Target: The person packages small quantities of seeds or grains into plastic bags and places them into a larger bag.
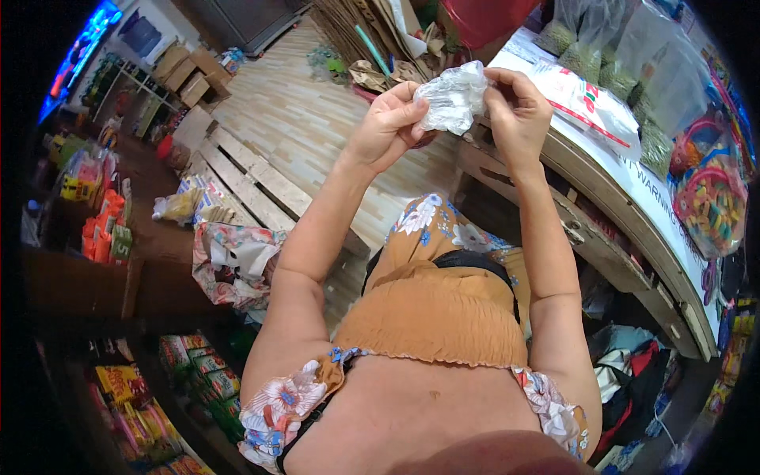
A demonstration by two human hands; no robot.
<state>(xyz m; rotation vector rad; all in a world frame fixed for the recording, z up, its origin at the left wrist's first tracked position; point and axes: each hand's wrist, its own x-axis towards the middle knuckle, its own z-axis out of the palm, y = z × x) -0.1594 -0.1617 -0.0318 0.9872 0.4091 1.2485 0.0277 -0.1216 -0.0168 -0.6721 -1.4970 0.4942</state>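
A crumpled clear plastic bag (452, 100) is stretched between my hands, in front of me and above the floor. My left hand (393, 122) grips its left side, thumb on top. At its right edge, my right hand (518, 113) pinches the plastic between thumb and fingers. Just right of that hand, a white plastic pack with red print (585, 104) lies on the white-topped table (659, 196). Behind the pack stand clear bags of green beans or similar grains (611, 74). Whether anything is inside the crumpled bag, I cannot tell.
A slatted wooden pallet (255, 178) lies at the left, with packets and a floral cloth (237, 267) by it. A bundle of sticks and cardboard (368, 35) stands ahead. Bagged colourful sweets (712, 205) are at the far right. Snack packets (214, 380) fill shelves at lower left.
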